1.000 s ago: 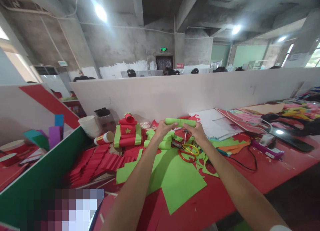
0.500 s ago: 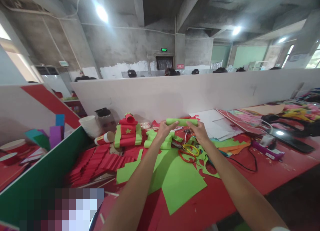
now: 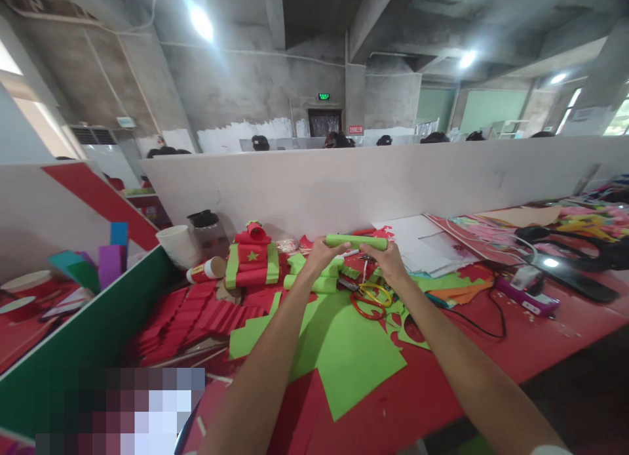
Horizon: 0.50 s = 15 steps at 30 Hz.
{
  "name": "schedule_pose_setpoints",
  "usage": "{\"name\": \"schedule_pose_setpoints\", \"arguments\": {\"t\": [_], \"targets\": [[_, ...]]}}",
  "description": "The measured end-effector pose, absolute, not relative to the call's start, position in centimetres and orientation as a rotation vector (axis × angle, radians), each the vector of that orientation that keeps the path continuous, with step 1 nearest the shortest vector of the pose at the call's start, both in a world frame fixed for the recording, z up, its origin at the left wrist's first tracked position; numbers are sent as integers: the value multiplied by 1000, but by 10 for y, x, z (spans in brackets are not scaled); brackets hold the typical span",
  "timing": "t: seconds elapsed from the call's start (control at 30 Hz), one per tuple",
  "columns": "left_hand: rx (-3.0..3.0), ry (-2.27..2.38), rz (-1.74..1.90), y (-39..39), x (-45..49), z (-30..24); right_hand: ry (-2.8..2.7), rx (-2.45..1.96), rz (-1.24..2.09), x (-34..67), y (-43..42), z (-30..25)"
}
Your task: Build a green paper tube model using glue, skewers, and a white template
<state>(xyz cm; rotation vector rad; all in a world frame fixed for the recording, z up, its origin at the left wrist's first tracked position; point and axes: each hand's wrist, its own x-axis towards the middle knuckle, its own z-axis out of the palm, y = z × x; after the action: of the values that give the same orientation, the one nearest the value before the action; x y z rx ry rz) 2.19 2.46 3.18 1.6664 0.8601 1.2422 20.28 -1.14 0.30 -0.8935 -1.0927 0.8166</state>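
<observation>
Between my two hands a green paper roll [image 3: 354, 240] is held level above the table, one end in each hand. My left hand [image 3: 322, 256] grips its left end, thumb along the near side. My right hand [image 3: 388, 258] closes on the right end, its thumb pointing inward. Below lie green paper sheets [image 3: 358, 353] and, just behind them, more green rolled paper [image 3: 310, 284]. Scissors with red and yellow handles [image 3: 372, 302] rest beneath my right hand. A red and green paper model with a star [image 3: 252, 256] stands to the left.
Stacks of folded red paper [image 3: 181, 320] lie at the left by a green divider [image 3: 98, 350]. Paper cups [image 3: 177, 244] and a dark-lidded jug [image 3: 206, 232] stand behind. A purple power strip [image 3: 528, 297] with cables sits at right. A white partition [image 3: 393, 179] runs along the back.
My right thumb has slid inward along the green roll. Both hands still hold it in nearly the same place.
</observation>
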Motion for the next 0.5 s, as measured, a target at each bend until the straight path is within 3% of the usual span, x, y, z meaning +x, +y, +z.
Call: {"name": "schedule_pose_setpoints", "arguments": {"t": [0.2, 0.5], "targets": [[1488, 741, 1369, 26, 36, 30, -1175, -907, 493, 198, -14, 5], [1452, 798, 1583, 22, 51, 27, -1209, -949, 440, 198, -13, 2]]}}
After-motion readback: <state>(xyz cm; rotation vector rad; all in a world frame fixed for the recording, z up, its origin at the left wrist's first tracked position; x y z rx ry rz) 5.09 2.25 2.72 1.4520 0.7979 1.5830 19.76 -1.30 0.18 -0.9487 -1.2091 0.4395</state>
